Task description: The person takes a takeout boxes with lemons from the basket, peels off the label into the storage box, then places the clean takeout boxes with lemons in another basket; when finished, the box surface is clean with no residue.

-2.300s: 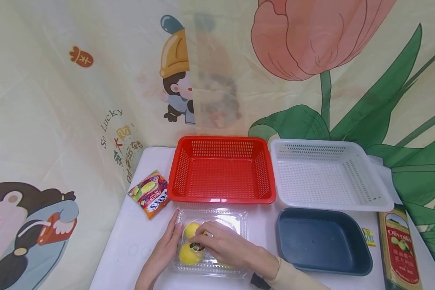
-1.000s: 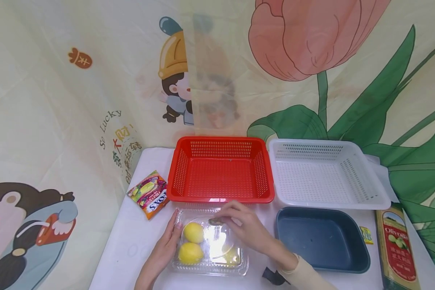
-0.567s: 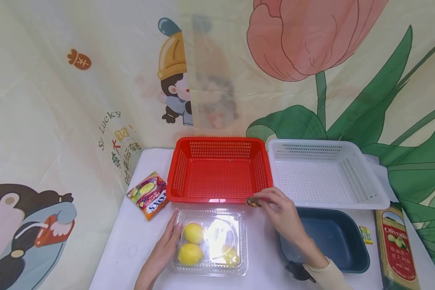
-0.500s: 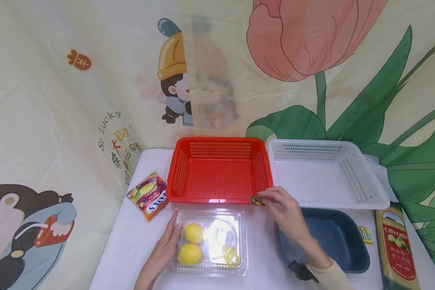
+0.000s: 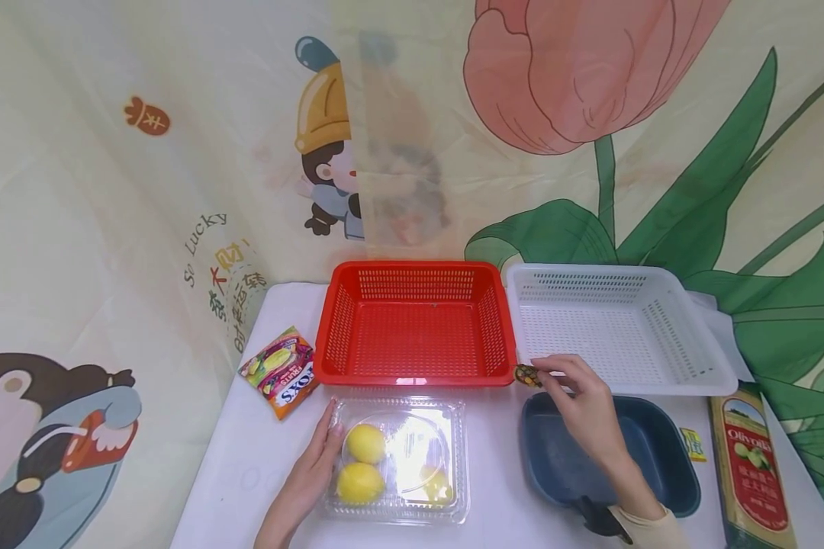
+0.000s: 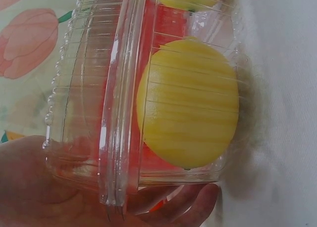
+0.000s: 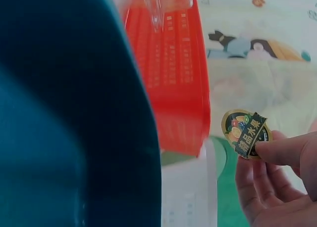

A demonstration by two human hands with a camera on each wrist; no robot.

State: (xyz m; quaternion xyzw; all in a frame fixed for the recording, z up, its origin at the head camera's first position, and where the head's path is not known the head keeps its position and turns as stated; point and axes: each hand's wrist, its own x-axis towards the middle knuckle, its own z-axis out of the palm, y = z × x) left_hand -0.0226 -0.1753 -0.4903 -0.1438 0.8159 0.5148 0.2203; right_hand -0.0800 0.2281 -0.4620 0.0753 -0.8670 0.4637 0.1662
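A clear plastic clamshell box (image 5: 412, 457) stands shut on the white cloth, with several yellow lemons (image 5: 360, 483) showing through its lid. My left hand (image 5: 313, 461) rests along the box's left side, fingers against the wall and lid rim. In the left wrist view, a lemon (image 6: 190, 103) shows large behind the ribbed wall. My right hand (image 5: 587, 404) pinches an oval fruit sticker (image 7: 246, 134) between thumb and fingertips. The sticker is dark with a gold edge, printed fruit and Chinese characters. In the head view, this hand is over the back of a dark blue basin (image 5: 549, 488).
A red basket (image 5: 412, 381) and a white basket (image 5: 700, 366) stand side by side at the back. An orange candy bag (image 5: 281, 370) lies left of the red one. An olive oil container (image 5: 755, 465) lies at the right edge, near a small yellow packet (image 5: 693, 444).
The right hand has lifted the sticker away from over the lemons and carried it right, past the red basket's front corner. The left hand stays at the box.
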